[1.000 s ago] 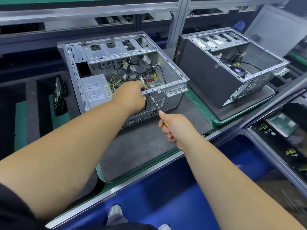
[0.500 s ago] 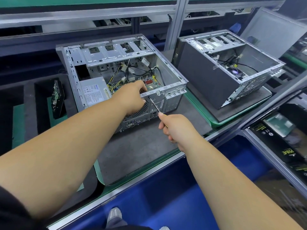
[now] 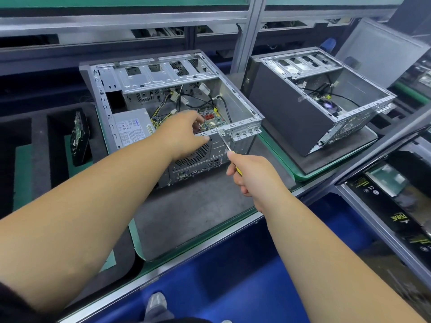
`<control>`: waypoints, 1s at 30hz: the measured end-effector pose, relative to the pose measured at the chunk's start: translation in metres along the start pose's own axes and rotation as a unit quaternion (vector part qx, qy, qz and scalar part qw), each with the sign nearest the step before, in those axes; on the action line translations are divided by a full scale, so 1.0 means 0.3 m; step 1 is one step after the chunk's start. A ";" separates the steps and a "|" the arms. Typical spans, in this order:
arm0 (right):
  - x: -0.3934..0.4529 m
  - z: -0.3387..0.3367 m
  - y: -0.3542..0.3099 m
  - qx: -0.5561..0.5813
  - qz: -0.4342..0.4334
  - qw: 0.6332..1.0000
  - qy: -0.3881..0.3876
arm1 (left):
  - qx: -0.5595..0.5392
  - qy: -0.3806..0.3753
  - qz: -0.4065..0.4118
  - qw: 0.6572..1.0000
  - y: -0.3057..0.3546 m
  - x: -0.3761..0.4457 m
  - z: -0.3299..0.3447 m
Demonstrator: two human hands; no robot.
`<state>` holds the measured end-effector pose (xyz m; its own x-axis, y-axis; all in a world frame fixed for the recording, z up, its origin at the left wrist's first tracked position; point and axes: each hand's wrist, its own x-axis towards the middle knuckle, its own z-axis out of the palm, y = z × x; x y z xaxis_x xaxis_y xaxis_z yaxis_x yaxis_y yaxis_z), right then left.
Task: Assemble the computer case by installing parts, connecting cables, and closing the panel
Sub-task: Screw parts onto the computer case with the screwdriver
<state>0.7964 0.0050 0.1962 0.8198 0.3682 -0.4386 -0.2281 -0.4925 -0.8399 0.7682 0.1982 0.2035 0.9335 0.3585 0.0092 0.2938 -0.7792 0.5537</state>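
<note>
**Screwdriver applied at rear top rail of open case**

The right hand (image 3: 250, 174) is closed in a fist round the yellow handle of a screwdriver (image 3: 224, 142), thumb laid along the top. The thin metal shaft runs up and away from it, its tip at the top rear rail of the computer case (image 3: 235, 106). Whether the tip sits in a screw head cannot be told; the spot is too small to read.

The left hand (image 3: 186, 134) lies on the same rail just left of the tip, thumb on the outer rear face above the fan grille (image 3: 198, 156), fingers curled over the edge into the case.

The case lies on its side on a grey mat (image 3: 186, 215), open side up. Inside show the motherboard (image 3: 213, 118), loose cables (image 3: 184, 99) and a grey power supply (image 3: 133, 129) at left.

A second open case (image 3: 303, 108) stands on a separate mat to the right, well apart. A dark component (image 3: 80, 136) stands on edge in a foam tray (image 3: 39, 145) to the left.
</note>
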 end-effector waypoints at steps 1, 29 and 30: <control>-0.004 0.004 -0.006 0.011 -0.024 1.000 -0.006 | -0.025 0.026 0.018 0.999 0.002 -0.017 -0.021; -0.201 0.752 0.074 -0.361 -0.348 0.838 -0.216 | -0.176 0.338 -0.358 0.853 -0.584 -1.129 -0.115; -0.199 0.767 0.074 -0.369 -0.347 0.837 -0.208 | -0.177 0.331 -0.359 0.854 -0.599 -1.127 -0.118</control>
<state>0.6217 0.1534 0.1301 0.3314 0.9346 -0.1290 0.7394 -0.3422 -0.5798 0.3924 0.2353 0.1303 0.1835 0.9824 -0.0347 0.5511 -0.0735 0.8312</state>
